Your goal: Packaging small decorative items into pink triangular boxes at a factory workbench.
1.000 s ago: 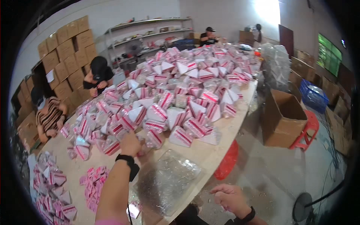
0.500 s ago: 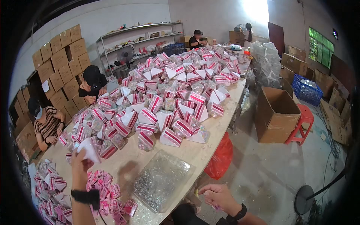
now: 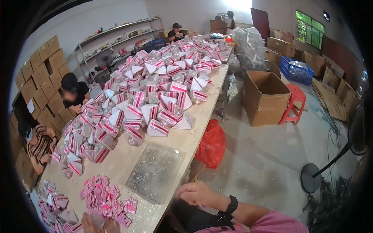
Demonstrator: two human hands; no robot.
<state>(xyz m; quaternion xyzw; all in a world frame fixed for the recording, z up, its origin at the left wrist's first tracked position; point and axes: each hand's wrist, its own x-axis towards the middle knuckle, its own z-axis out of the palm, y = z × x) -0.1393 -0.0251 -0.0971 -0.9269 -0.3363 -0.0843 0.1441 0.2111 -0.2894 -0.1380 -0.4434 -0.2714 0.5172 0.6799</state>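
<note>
At the bottom left, my left hand [image 3: 90,224] is closed around a clear, glittery piece [image 3: 98,220], cut off partly by the lower edge. Beside it lies a pile of small pink printed packets [image 3: 101,194]. My right hand [image 3: 199,193] is curled, fingers together, at the table's near right edge; whatever it may hold is hidden. A shallow clear tray [image 3: 174,156] with small silvery bits sits between the hands, farther in. Beyond spreads a large heap of wedge-shaped clear packages [image 3: 158,128] with white sides and pink-red bands.
More wedge packages [image 3: 58,202] lie at the lower left. Co-workers [image 3: 42,143] sit along the table's left side and far end. To the right are a red bag [image 3: 211,145], an open carton [image 3: 264,103], a red stool [image 3: 293,103] and a fan stand [image 3: 311,176].
My left hand has come down toward me from the heap's edge, where it held a white-sided wedge package. My right hand has shifted left to the table edge. The view has turned right.
</note>
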